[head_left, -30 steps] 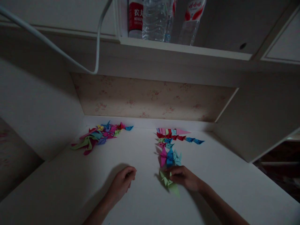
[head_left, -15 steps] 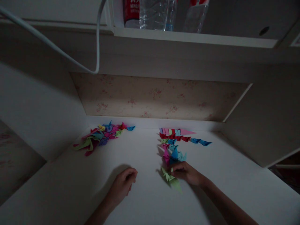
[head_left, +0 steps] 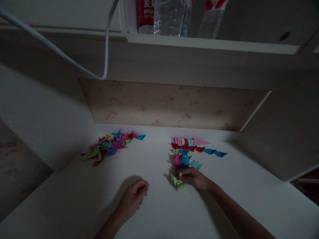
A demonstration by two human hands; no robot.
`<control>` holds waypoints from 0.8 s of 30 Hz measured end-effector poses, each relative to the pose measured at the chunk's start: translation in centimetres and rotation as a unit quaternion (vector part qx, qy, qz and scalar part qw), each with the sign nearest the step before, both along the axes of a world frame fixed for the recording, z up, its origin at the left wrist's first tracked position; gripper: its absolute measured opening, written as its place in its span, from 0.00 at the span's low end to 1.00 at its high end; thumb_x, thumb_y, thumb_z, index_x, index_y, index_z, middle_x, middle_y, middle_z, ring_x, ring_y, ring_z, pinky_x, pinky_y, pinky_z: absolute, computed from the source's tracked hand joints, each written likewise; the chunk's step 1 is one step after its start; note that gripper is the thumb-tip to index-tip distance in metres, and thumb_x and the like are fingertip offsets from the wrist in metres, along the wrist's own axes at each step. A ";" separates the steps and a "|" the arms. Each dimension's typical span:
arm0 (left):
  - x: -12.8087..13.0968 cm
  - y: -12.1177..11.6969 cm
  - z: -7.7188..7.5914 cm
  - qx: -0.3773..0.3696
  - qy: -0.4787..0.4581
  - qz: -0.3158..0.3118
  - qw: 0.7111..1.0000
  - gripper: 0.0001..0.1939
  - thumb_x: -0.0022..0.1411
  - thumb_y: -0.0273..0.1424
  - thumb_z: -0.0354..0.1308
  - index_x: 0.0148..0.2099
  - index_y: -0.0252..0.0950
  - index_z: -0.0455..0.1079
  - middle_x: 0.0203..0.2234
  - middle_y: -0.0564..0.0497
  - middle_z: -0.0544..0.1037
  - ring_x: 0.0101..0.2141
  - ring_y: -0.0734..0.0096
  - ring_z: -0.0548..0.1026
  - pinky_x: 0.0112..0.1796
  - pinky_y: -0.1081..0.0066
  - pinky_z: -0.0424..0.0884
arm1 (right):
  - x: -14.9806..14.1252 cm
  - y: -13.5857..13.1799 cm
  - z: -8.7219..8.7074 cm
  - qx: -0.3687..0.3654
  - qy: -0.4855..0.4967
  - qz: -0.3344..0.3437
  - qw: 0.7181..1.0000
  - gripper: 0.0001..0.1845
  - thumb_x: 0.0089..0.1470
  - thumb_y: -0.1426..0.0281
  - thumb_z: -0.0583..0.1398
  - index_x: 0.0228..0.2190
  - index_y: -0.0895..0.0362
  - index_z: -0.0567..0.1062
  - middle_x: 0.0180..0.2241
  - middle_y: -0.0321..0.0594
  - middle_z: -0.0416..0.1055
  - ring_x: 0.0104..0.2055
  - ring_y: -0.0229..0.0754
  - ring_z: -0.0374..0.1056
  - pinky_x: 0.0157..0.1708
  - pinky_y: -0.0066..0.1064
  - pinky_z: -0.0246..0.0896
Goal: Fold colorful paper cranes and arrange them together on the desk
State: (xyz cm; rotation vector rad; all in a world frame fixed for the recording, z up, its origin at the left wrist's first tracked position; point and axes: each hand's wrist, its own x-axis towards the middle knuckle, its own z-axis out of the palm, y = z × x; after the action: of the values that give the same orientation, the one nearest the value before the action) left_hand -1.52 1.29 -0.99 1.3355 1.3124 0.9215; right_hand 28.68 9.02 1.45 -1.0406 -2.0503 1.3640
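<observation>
My right hand (head_left: 195, 178) pinches a light green paper crane (head_left: 175, 180) low over the white tabletop. Just beyond it stand more folded cranes, among them a magenta paper crane (head_left: 177, 160), a blue paper crane (head_left: 185, 160) and a pale blue paper crane (head_left: 196, 164). Curled into a loose fist, my left hand (head_left: 134, 196) rests on the tabletop, left of the green crane and apart from it. Nothing shows between its fingers. Farther back on the right runs a row of red and blue cranes (head_left: 199, 149), behind which lies a row of multicoloured folded paper (head_left: 185, 141).
A heap of mixed folded papers (head_left: 113, 146) lies at the back left. Overhead, a shelf (head_left: 214, 44) holds clear plastic bottles (head_left: 167, 20) and a red package (head_left: 146, 16). A white cable (head_left: 106, 56) hangs down at upper left.
My right hand has moved the light green crane slightly away from me, closer to the magenta and blue cranes. My left hand stays curled in place. The view has shifted slightly.
</observation>
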 end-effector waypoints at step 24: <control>0.0 0.0 -0.1 0.003 -0.004 -0.003 1.000 0.14 0.55 0.41 0.53 0.34 0.36 0.71 0.21 0.57 0.67 0.15 0.80 0.61 0.13 0.80 0.54 | -0.4 -6.7 -0.8 0.150 -0.047 -0.216 0.964 0.20 0.59 0.57 0.53 0.24 0.56 0.72 0.27 0.35 0.64 0.29 0.38 0.63 0.31 0.29 0.58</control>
State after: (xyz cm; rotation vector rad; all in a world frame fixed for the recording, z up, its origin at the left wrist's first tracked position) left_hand -1.51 1.25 -1.08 1.3376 1.3003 0.9267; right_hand 28.25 2.30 0.69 -1.3302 -1.8693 0.7730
